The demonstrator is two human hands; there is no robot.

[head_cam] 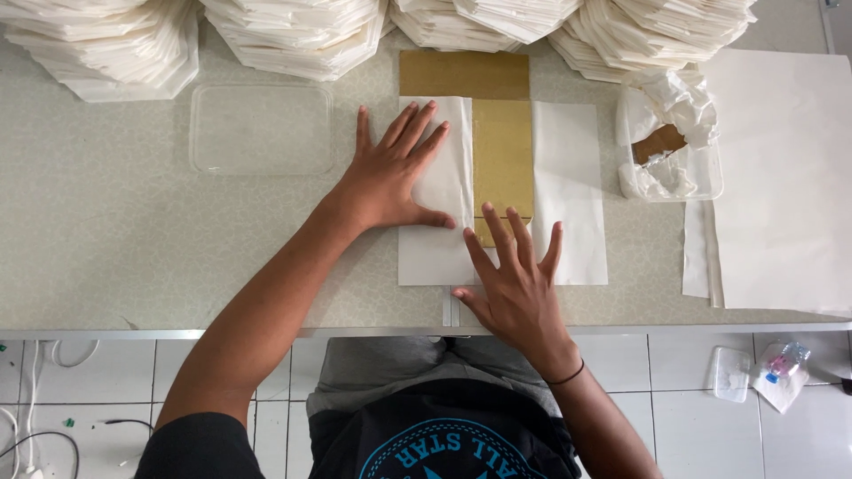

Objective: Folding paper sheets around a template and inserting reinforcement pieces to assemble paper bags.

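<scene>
A white sheet of paper (568, 186) lies flat on the pale table (106, 231), with a brown cardboard piece (501, 151) on its middle. The sheet's left side is folded over the cardboard's left edge. My left hand (395, 173) presses flat on that folded flap, fingers spread. My right hand (515, 284) lies flat at the sheet's near edge, its fingertips touching the lower end of the cardboard. Neither hand grips anything.
Stacks of folded white paper (293, 35) line the table's far edge. A clear plastic lid (262, 129) lies left of the sheet. A clear tub (670, 155) with crumpled white material sits right, beside large white sheets (781, 177). Cables (35, 399) lie on the tiled floor.
</scene>
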